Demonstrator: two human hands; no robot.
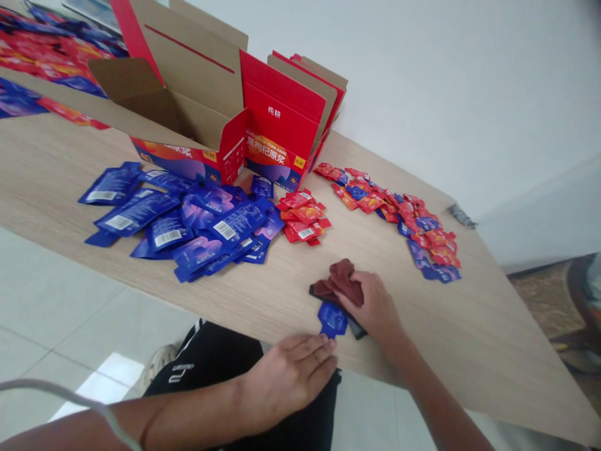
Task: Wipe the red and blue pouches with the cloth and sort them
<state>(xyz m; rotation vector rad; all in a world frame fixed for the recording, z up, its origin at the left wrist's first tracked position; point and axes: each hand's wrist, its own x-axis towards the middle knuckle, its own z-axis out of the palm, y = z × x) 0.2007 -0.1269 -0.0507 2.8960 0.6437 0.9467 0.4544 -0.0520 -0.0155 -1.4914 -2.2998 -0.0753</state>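
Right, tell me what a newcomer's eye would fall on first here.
Probably the open red-and-blue cardboard boxes at the back. In front lies a heap of flat blue pouches. Nearer, the right hand grips a crumpled brown cloth beside a small blue sachet that the left hand touches.

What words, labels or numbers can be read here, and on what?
"纯耕": raised flap of the right-hand red box.
"黑枸杞原浆", with "YUANJIANG" above: that box's front.
"原浆": front of the left-hand box.
Too small or blurred: print on the blue pouches, red sachets, small blue sachet and black trousers.
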